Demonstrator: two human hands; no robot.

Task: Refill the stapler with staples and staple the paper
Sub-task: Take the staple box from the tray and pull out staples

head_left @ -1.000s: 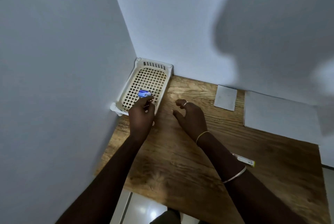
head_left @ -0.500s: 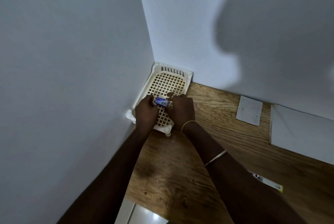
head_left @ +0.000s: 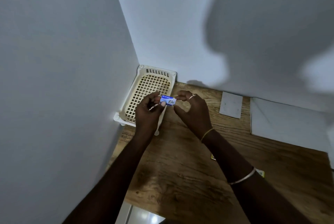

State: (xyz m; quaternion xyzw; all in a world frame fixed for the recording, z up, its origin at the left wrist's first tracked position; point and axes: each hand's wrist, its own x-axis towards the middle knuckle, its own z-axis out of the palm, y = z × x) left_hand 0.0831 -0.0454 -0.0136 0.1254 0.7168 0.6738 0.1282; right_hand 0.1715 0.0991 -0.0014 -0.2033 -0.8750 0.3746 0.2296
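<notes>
Wooden desk [head_left: 180, 178] in a white corner. Head view: the staple box [head_left: 168, 100] is now up over the near-right rim of the basket [head_left: 153, 71] at the desk's back-left corner; half a second ago it was lower over the mesh. My left hand [head_left: 146, 113] pinches its left end. My right hand [head_left: 195, 113] has curled fingers at the right end; grip I cannot tell. Opening looks next, refill not begun.

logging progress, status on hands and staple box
Left hand pinching staple box, above basket edge. Right hand at box's other end, grip unclear. Paper lies right, untouched.
</notes>
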